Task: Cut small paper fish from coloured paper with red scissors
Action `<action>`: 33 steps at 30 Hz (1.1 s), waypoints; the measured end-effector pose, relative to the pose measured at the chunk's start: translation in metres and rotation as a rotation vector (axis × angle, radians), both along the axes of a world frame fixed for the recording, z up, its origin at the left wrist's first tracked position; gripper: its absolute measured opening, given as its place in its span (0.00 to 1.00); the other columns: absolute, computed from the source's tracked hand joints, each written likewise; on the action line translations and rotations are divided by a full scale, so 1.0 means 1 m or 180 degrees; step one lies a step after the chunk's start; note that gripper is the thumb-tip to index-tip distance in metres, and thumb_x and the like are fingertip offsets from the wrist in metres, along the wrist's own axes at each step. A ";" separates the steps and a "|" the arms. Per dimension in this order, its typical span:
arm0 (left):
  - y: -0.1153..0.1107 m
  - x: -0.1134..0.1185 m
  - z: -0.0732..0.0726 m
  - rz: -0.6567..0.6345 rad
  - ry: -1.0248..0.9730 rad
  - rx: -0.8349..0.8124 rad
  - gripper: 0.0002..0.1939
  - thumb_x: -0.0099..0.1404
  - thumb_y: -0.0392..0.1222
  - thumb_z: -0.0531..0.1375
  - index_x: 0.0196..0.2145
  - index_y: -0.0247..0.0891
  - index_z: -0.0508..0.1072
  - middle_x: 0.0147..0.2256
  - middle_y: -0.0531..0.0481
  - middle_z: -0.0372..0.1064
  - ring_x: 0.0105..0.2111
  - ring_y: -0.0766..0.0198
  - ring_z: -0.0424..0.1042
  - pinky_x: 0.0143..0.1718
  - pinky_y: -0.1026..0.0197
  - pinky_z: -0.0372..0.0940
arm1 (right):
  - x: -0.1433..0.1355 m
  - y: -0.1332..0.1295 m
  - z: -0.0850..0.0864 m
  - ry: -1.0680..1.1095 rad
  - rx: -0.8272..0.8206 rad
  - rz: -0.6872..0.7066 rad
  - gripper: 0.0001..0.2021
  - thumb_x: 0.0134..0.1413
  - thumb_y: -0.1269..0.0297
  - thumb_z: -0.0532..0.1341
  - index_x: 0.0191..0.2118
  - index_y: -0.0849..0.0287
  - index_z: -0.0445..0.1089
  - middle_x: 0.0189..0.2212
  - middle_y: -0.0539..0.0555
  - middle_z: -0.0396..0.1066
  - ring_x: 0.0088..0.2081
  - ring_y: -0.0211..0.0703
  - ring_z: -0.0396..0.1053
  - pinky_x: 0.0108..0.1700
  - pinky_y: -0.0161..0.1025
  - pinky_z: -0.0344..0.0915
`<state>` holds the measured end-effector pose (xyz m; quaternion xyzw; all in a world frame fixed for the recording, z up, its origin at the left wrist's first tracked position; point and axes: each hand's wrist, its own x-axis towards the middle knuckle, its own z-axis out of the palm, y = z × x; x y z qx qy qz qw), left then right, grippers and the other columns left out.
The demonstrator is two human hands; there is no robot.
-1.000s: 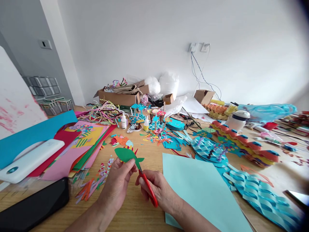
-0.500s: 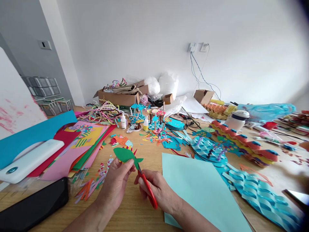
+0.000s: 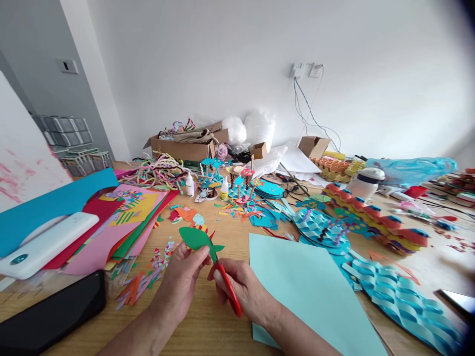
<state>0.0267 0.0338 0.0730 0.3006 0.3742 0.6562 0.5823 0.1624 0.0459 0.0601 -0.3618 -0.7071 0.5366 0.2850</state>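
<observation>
Between the thumb and fingers of my left hand (image 3: 185, 274) is a green paper fish (image 3: 196, 239), its tail pointing right. My right hand (image 3: 241, 287) is closed around red-handled scissors (image 3: 229, 290). Their blades meet the fish near its tail, and the blade tips are partly hidden behind the paper. Under my hands is the wooden tabletop (image 3: 202, 316). A light blue sheet (image 3: 300, 282) lies just right of my right hand. Paper scraps (image 3: 143, 284) are scattered left of my left hand.
Coloured paper sheets (image 3: 141, 217), a white power bank (image 3: 52, 242) and a black phone (image 3: 55, 311) lie at the left. Two glue bottles (image 3: 189, 187) stand behind my hands. Woven blue paper pieces (image 3: 401, 291) and a painted egg-carton strip (image 3: 378, 217) occupy the right. A cardboard box (image 3: 181, 148) sits near the wall.
The green fish has shifted slightly right and tilted, its tail now showing a forked shape. The scissors have moved a little lower along the tail. Both hands keep their hold.
</observation>
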 end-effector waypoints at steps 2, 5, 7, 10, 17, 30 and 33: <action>0.000 0.000 0.000 -0.0023 0.0011 0.0011 0.08 0.48 0.38 0.65 0.22 0.37 0.68 0.20 0.57 0.64 0.22 0.70 0.62 0.25 0.67 0.61 | 0.000 0.000 0.000 -0.0003 -0.0016 -0.0021 0.19 0.56 0.52 0.53 0.21 0.60 0.58 0.15 0.46 0.59 0.17 0.29 0.55 0.21 0.28 0.54; 0.000 -0.001 0.000 -0.0060 0.0017 0.0029 0.07 0.48 0.38 0.65 0.22 0.38 0.68 0.20 0.58 0.64 0.22 0.70 0.62 0.25 0.68 0.61 | -0.001 -0.001 -0.001 -0.0020 -0.0028 -0.0070 0.19 0.56 0.52 0.53 0.21 0.60 0.58 0.15 0.45 0.59 0.18 0.30 0.56 0.21 0.28 0.53; 0.000 -0.001 -0.001 -0.0040 0.0029 0.0025 0.07 0.48 0.38 0.65 0.22 0.38 0.68 0.20 0.58 0.64 0.23 0.70 0.62 0.26 0.67 0.61 | -0.001 -0.001 -0.001 -0.0016 -0.0061 -0.0088 0.19 0.56 0.51 0.53 0.21 0.60 0.58 0.15 0.45 0.59 0.17 0.29 0.55 0.20 0.28 0.52; 0.000 -0.001 -0.001 0.0028 0.0039 -0.0006 0.08 0.47 0.38 0.65 0.22 0.38 0.68 0.20 0.57 0.64 0.23 0.70 0.62 0.26 0.67 0.61 | 0.000 -0.002 -0.002 -0.0004 -0.0086 -0.0089 0.19 0.55 0.51 0.53 0.21 0.60 0.57 0.14 0.45 0.58 0.16 0.29 0.54 0.19 0.27 0.51; 0.000 -0.001 -0.002 0.0003 0.0081 -0.0013 0.09 0.47 0.39 0.66 0.22 0.38 0.68 0.20 0.58 0.65 0.23 0.70 0.62 0.26 0.67 0.62 | 0.000 -0.002 -0.004 -0.0005 -0.0104 -0.0111 0.19 0.55 0.52 0.53 0.21 0.60 0.57 0.14 0.45 0.58 0.16 0.29 0.55 0.18 0.27 0.52; 0.001 -0.003 -0.004 -0.0013 0.0026 0.0025 0.08 0.46 0.38 0.66 0.22 0.39 0.69 0.20 0.58 0.66 0.22 0.70 0.64 0.27 0.68 0.62 | -0.001 -0.001 -0.008 0.0046 -0.0058 -0.0127 0.17 0.56 0.54 0.53 0.22 0.60 0.59 0.14 0.44 0.56 0.16 0.28 0.53 0.18 0.27 0.50; 0.002 -0.003 -0.005 -0.0040 0.0029 0.0061 0.08 0.47 0.38 0.66 0.22 0.39 0.69 0.20 0.58 0.66 0.23 0.70 0.64 0.27 0.68 0.62 | 0.001 0.000 -0.007 0.0017 -0.0011 -0.0085 0.17 0.56 0.54 0.52 0.24 0.61 0.61 0.15 0.45 0.58 0.17 0.30 0.55 0.19 0.27 0.52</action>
